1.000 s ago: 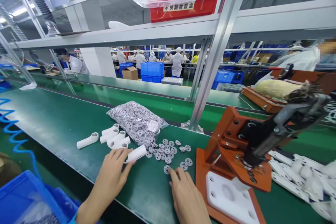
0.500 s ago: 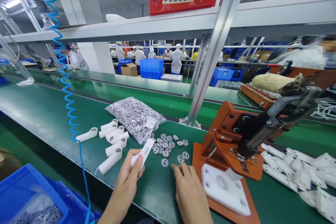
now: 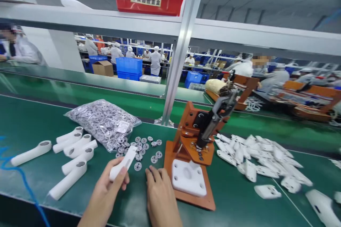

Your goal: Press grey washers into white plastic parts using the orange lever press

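My left hand (image 3: 108,184) grips a white plastic part (image 3: 124,163), long and rounded with a slot in its face, tilted up over the table. Just beyond its tip lie many loose grey slotted discs (image 3: 138,156). My right hand (image 3: 161,195) rests palm down on the green table, fingers slightly bent and a little apart, beside the nearest discs. Nothing shows in it, though its fingertips' undersides are hidden. Close on its right stands an orange toggle press (image 3: 205,127) with a white fixture block (image 3: 189,179) on its base.
A clear bag of grey discs (image 3: 99,120) lies behind the loose ones. White tubular parts (image 3: 71,179) are at left, near a blue coiled hose (image 3: 23,184). White shells (image 3: 255,156) are heaped at right. A metal post (image 3: 178,56) and shelf with a red bin (image 3: 151,3) rise behind.
The view has swung right, so the table's things appear farther left and more white shells show. Both hands keep about the same places beside the discs; the left still holds the white part.
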### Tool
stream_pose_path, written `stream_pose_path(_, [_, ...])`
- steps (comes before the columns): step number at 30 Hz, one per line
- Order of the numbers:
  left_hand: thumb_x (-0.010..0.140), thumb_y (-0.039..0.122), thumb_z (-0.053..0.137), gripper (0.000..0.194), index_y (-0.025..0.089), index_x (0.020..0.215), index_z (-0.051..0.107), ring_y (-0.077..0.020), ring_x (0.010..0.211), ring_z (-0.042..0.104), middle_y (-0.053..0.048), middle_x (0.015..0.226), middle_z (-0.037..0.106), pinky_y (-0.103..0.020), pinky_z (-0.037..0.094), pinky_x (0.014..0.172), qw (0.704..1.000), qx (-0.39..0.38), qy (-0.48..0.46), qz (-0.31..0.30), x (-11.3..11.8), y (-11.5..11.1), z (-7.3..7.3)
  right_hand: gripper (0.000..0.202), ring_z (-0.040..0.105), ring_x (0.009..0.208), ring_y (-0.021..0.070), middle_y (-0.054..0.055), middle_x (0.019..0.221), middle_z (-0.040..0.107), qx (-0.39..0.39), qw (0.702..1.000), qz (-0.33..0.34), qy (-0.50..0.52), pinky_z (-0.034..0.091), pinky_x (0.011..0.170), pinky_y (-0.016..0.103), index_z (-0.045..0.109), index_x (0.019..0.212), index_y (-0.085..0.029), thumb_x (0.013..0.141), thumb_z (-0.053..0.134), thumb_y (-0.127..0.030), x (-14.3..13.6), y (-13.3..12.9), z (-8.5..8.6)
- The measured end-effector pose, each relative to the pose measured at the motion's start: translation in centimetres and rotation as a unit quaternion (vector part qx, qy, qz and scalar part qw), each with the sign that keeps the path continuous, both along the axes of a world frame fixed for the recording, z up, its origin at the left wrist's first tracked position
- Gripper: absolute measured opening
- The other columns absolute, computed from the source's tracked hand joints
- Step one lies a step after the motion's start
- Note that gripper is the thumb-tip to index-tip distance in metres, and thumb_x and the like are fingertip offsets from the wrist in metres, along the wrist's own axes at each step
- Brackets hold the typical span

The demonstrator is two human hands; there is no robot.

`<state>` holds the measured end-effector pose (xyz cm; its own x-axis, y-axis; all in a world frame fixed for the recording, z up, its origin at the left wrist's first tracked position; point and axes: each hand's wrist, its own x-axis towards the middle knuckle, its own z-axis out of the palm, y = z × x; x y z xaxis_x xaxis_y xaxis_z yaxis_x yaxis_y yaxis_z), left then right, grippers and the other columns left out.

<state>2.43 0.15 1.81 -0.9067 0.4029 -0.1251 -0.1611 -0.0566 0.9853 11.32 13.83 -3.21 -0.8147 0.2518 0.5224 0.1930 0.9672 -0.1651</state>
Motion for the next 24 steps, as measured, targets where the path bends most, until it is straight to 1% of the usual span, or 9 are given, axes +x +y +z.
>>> stream_pose_path(2, [0.075,0.068,0.075,0.074,0.024,0.13,0.055,-0.0172,0.081,0.059,-0.001,0.085,0.07,-0.021,0.051,0.074,1.0,0.005,-0.018,-0.004,-0.3,-0.1,-0.2,0.051,0.065,0.094,0.03,0.01,0.111,0.074,-0.016,1.0,0.016,-0.022,0.062,0.079,0.042,0.068,0.12,-0.012,0.075,0.057,0.008,0.1,0.0,0.8])
stream_pose_path(4, [0.073,0.068,0.076,0.078,0.025,0.135,0.055,-0.0181,0.09,0.062,-0.003,0.101,0.072,-0.02,0.052,0.079,0.999,0.014,-0.039,0.006,-0.4,-0.3,0.0,0.039,0.065,0.09,0.0296,0.009,0.105,0.073,-0.036,0.999,0.021,-0.018,0.061,0.076,0.044,0.067,0.12,-0.015,0.085,0.06,-0.001,0.3,0.0,1.9])
stream_pose_path(7, [0.069,0.069,0.079,0.083,0.025,0.137,0.058,-0.0163,0.092,0.061,-0.003,0.117,0.071,-0.013,0.053,0.074,0.995,0.031,-0.087,0.041,0.0,-0.5,0.5,0.032,0.066,0.093,0.0295,0.01,0.107,0.072,-0.067,0.996,0.045,0.034,0.06,0.076,0.043,0.061,0.126,-0.017,0.095,0.058,-0.014,1.5,0.4,3.8])
stream_pose_path(9, [0.066,0.067,0.082,0.085,0.026,0.137,0.059,-0.0166,0.094,0.062,-0.004,0.122,0.071,-0.011,0.053,0.069,0.991,0.047,-0.115,0.048,0.2,-0.6,0.6,0.03,0.068,0.095,0.0264,0.009,0.109,0.072,-0.114,0.988,0.05,0.088,0.06,0.076,0.037,0.059,0.127,-0.019,0.098,0.054,-0.017,3.0,1.1,4.7])
stream_pose_path(11, [0.064,0.062,0.085,0.084,0.027,0.136,0.061,-0.0183,0.098,0.064,-0.004,0.125,0.07,-0.011,0.055,0.068,0.989,0.059,-0.133,0.036,0.3,-0.8,0.4,0.026,0.069,0.1,0.0229,0.008,0.11,0.072,-0.166,0.976,0.028,0.139,0.059,0.081,0.031,0.059,0.125,-0.023,0.1,0.054,-0.02,4.9,2.0,5.0])
stream_pose_path(15, [0.061,0.056,0.09,0.086,0.031,0.138,0.06,-0.0222,0.113,0.064,-0.003,0.129,0.07,-0.012,0.058,0.077,0.985,0.06,-0.162,0.005,0.0,-0.7,-1.1,0.024,0.07,0.104,0.0204,0.005,0.115,0.072,-0.215,0.96,-0.051,0.173,0.057,0.089,0.028,0.062,0.121,-0.028,0.099,0.057,-0.025,8.7,3.8,4.5])
stream_pose_path(18, [0.059,0.05,0.093,0.089,0.032,0.139,0.059,-0.0241,0.123,0.063,-0.002,0.134,0.069,-0.012,0.057,0.083,0.985,0.054,-0.164,-0.021,-0.2,-0.3,-2.6,0.023,0.071,0.094,0.0191,0.004,0.11,0.072,-0.231,0.954,-0.108,0.159,0.058,0.08,0.027,0.063,0.121,-0.03,0.099,0.057,-0.03,10.3,4.9,4.0])
stream_pose_path(21, [0.06,0.048,0.093,0.085,0.033,0.137,0.06,-0.0261,0.124,0.064,-0.001,0.14,0.065,-0.015,0.058,0.086,0.983,0.048,-0.167,-0.053,-0.2,0.2,-4.1,0.022,0.07,0.084,0.0191,0.004,0.099,0.071,-0.226,0.95,-0.164,0.143,0.059,0.068,0.026,0.065,0.118,-0.029,0.099,0.058,-0.037,10.8,6.2,4.0])
stream_pose_path(24, [0.062,0.051,0.091,0.081,0.033,0.134,0.061,-0.0273,0.121,0.067,-0.001,0.141,0.065,-0.017,0.06,0.084,0.983,0.031,-0.165,-0.079,0.0,1.0,-5.1,0.024,0.067,0.074,0.0186,0.004,0.088,0.068,-0.211,0.953,-0.173,0.135,0.057,0.06,0.025,0.067,0.114,-0.026,0.1,0.055,-0.041,10.7,7.1,4.4])
